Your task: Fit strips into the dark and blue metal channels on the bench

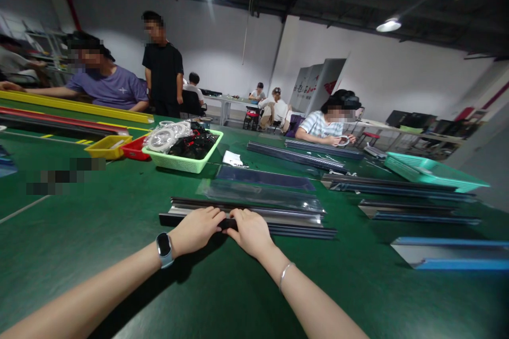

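Note:
A dark channel-shaped profile (294, 217) with a silvery inside lies crosswise on the green table (222, 286). My left hand (198, 229), with a watch on its wrist, has its fingers closed on the profile's near edge. Beside it my right hand (251, 230), with a bangle, grips the same edge, its thumb close to my left fingertips. What lies between the fingertips is dark and hard to make out. Just behind the profile are a clear plastic sheet (262, 193) and a dark blue strip (264, 176).
A green basket (183, 163) holds bagged rings and black parts, near a yellow tray (107, 148) and a red tray (135, 148). More profiles (397, 185) and a turquoise basket (437, 172) are at right. People sit across the table; one stands.

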A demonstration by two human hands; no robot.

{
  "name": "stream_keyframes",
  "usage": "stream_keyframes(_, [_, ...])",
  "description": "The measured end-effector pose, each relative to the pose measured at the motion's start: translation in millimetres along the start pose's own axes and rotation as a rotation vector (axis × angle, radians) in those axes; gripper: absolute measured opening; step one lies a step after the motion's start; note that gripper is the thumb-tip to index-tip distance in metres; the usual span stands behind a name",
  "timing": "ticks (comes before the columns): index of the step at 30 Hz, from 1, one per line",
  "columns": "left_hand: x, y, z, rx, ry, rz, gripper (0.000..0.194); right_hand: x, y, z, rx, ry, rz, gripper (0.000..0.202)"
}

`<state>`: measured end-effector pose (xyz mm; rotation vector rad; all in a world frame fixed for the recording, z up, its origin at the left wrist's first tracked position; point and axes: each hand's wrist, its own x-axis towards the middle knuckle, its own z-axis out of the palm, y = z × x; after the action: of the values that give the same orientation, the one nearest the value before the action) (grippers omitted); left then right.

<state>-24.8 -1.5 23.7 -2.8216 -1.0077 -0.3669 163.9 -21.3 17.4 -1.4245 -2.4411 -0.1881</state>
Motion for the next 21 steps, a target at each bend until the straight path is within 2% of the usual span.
stream_keyframes(7, [-4,-6,0.5,0.018,-0.003,-0.021,0.011,-2,3,-2,-0.093,0.001,0.047,0.034])
stream_keyframes(14, [-4,-4,-2.7,-0.001,-0.016,-0.076,0.008,-1,0,-3,-0.077,-0.028,0.054,0.033])
stream_keyframes(21, [-3,3,1.4,0.009,0.076,-0.082,0.025,0,-1,-5,-0.086,-0.043,0.063,0.032])
